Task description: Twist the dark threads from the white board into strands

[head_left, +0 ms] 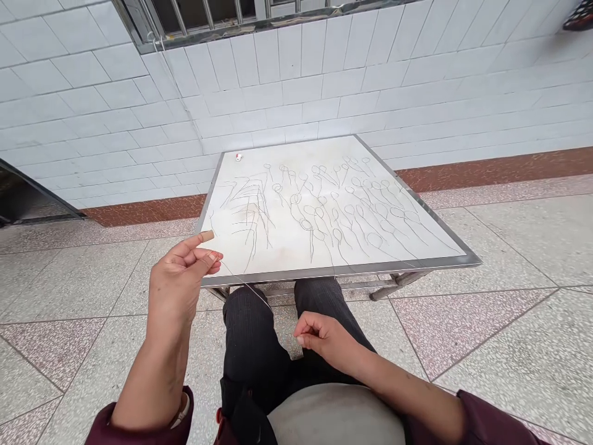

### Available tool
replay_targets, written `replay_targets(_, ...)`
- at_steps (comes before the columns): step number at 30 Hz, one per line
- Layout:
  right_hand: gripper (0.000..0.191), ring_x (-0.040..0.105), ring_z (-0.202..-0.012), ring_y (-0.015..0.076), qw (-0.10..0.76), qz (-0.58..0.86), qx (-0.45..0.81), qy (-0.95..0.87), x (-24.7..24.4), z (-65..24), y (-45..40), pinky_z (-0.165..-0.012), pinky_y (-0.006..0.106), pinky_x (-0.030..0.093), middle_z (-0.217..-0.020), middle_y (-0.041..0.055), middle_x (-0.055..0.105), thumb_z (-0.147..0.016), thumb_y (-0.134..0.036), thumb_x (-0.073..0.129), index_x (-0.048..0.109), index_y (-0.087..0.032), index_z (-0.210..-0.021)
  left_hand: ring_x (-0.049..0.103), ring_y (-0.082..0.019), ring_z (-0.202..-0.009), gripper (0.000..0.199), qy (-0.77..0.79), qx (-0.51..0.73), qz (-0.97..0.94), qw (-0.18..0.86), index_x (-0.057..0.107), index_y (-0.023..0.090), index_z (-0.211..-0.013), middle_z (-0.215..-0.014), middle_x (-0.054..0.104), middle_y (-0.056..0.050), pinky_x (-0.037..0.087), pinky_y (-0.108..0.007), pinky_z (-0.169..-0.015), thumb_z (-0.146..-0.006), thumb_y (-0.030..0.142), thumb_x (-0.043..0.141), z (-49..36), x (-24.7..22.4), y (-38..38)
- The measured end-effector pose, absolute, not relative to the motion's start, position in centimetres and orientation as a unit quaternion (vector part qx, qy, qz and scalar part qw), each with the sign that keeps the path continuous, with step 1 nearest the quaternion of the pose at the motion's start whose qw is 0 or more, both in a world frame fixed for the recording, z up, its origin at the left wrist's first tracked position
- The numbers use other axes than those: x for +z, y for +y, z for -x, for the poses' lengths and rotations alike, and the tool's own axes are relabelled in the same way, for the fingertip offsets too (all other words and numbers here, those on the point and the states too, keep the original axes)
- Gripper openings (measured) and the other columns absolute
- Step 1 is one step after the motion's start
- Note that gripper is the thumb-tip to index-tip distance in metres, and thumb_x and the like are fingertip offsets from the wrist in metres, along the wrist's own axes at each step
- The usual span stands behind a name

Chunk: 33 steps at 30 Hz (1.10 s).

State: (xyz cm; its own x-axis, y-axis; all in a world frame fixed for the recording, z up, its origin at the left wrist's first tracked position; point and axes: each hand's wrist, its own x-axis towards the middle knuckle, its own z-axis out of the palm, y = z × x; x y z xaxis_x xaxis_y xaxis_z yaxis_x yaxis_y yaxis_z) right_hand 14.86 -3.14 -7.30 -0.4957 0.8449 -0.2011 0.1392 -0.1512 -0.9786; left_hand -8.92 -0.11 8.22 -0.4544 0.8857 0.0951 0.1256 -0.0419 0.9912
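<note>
My left hand (178, 278) is raised at the table's near left corner, thumb and fingertips pinched on a thin wire-like strand (245, 284). A tan wrap covers the tip of its index finger, which sticks out. The strand slants down to the right over my lap and fades from sight against the dark trousers. Above my lap, my right hand (319, 337) is closed with its fingertips together; whatever it may hold is too small to make out. Across the white tabletop (282, 256) lie several thin looped strands (319, 213), with bent, unlooped strands (250, 204) at the left.
A grey metal rim (417, 201) edges the table, whose far side stands near a white tiled wall (296, 93). A small white-and-red item (238, 157) lies at the far left corner. My knees (250, 315) reach the near edge. A barred window (208, 15) is above.
</note>
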Motion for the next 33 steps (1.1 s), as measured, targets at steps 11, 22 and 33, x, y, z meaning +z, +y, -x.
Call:
replay_targets(11,0.015,0.061,-0.079,0.0199,0.396,0.385,0.199,-0.810,0.9,-11.4,0.7,-0.070,0.030,0.048,-0.078,0.0034,0.070,-0.093,-0.032,0.062,0.069,-0.020,-0.099,0.063,-0.013,-0.067,0.050,0.614,0.543,-0.427,0.382,0.071,0.015,-0.111,-0.064,0.067,0.003,0.053,-0.026,-0.069,-0.065,0.029,0.082,5.8,7.6,-0.4)
replay_targets(22,0.018,0.060,-0.075,0.0186,0.374,0.407,0.163,-0.817,-0.5,-10.2,1.2,-0.068,0.029,0.045,-0.081,0.0036,0.070,-0.097,-0.024,0.052,0.070,-0.025,-0.101,0.064,-0.014,-0.067,0.055,0.609,0.535,-0.423,0.405,0.070,0.016,-0.115,-0.065,0.068,0.003,0.054,-0.027,-0.072,-0.064,0.031,0.082,4.9,7.2,-0.3)
replay_targets(33,0.021,0.064,-0.081,0.0186,0.419,0.392,0.257,-0.778,-1.0,-10.2,1.2,-0.074,0.030,0.048,-0.089,0.0027,0.073,-0.094,-0.018,0.052,0.070,-0.024,-0.105,0.064,-0.014,-0.067,0.050,0.607,0.540,-0.411,0.413,0.071,0.016,-0.111,-0.065,0.068,0.003,0.053,-0.028,-0.075,-0.064,0.029,0.082,4.7,6.9,-0.1)
